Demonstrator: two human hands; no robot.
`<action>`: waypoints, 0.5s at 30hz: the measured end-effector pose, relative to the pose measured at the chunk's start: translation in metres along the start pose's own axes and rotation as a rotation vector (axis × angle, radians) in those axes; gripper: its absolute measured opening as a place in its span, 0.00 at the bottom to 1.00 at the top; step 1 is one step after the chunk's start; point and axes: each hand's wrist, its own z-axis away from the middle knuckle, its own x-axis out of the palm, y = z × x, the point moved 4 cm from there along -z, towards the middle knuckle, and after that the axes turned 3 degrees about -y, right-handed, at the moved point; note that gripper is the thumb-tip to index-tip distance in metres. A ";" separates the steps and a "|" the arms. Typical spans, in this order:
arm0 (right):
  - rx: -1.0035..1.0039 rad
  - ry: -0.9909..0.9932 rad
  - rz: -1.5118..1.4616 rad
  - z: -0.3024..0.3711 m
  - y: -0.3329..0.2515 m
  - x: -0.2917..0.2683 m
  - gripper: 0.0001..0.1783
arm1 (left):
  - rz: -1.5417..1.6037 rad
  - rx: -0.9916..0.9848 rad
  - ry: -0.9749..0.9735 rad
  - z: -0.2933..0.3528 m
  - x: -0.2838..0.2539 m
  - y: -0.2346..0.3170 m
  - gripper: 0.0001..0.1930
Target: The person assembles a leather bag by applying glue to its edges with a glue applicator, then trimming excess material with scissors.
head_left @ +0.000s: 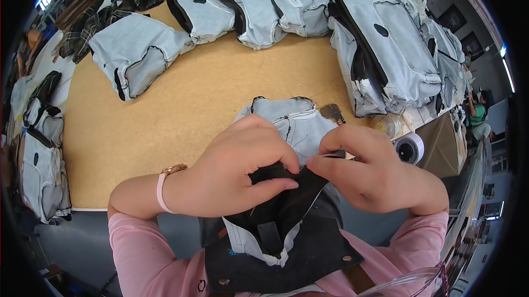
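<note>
A light-grey fabric bag (300,120) with black edging and loose threads lies across the table edge and my lap. Its black inner part (286,200) gapes between my hands, and a pale lower edge (241,237) hangs over my dark apron (264,275). My left hand (242,164) has thumb and fingers closed on the black fabric. Close beside it, my right hand (369,167) pinches the same edge between thumb and forefinger. Whether anything small sits between the fingertips is hidden.
Several similar grey bags with black zippers line the far side, including a flattened one (143,49) and a large one (386,49). On the right are a clear jar (388,126), a white roll (409,148) and a brown box (443,145). A person in green (477,112) sits beyond.
</note>
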 end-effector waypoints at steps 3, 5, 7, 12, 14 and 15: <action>-0.099 0.012 0.100 0.001 -0.003 0.005 0.12 | -0.059 0.008 0.039 0.001 -0.001 -0.002 0.12; -0.214 0.056 0.326 0.006 -0.011 0.013 0.10 | -0.101 0.009 0.065 0.002 0.001 -0.001 0.12; -0.220 0.135 0.403 0.009 -0.013 0.025 0.09 | -0.195 0.045 0.173 0.005 0.005 0.002 0.12; 0.021 0.403 0.287 0.006 -0.031 0.031 0.10 | -0.263 0.134 0.232 0.007 0.006 0.003 0.13; 0.140 0.438 0.163 0.008 -0.030 0.037 0.12 | -0.264 0.150 0.229 0.007 0.007 0.005 0.13; 0.256 0.471 0.029 0.009 -0.025 0.041 0.14 | -0.266 0.147 0.239 0.008 0.007 0.005 0.14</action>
